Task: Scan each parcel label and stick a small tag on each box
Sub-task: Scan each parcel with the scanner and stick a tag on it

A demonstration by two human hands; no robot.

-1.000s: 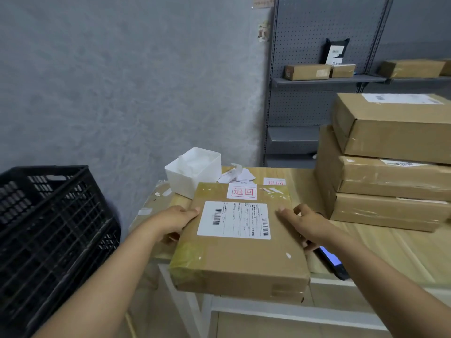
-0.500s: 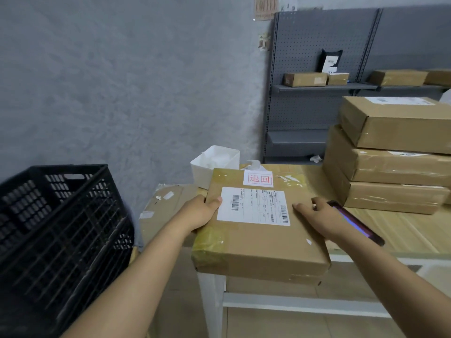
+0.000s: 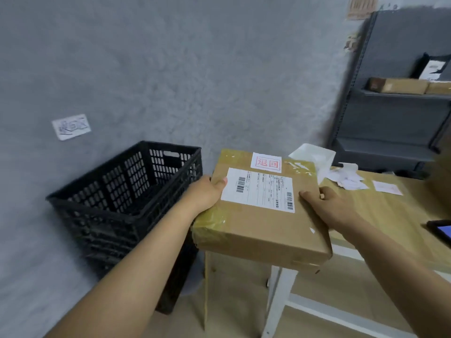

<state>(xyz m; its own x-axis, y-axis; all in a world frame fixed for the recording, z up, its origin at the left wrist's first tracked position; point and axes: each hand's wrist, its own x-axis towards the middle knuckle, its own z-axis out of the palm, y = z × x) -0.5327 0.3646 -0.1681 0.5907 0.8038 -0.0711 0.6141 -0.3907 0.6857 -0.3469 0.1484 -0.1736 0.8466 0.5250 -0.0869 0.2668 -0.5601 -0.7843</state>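
Parcel (image 3: 263, 211) gripped between my left hand (image 3: 205, 193) and right hand (image 3: 327, 206), fingers clasping its sides; black crate (image 3: 127, 191) lies just left

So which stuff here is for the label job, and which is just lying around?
For the job:
- cardboard box, held by left hand and right hand
- shipping label
- red-stamped tag
- phone

Just lying about:
- black crate
- white tub
- paper scraps
- shelf boxes
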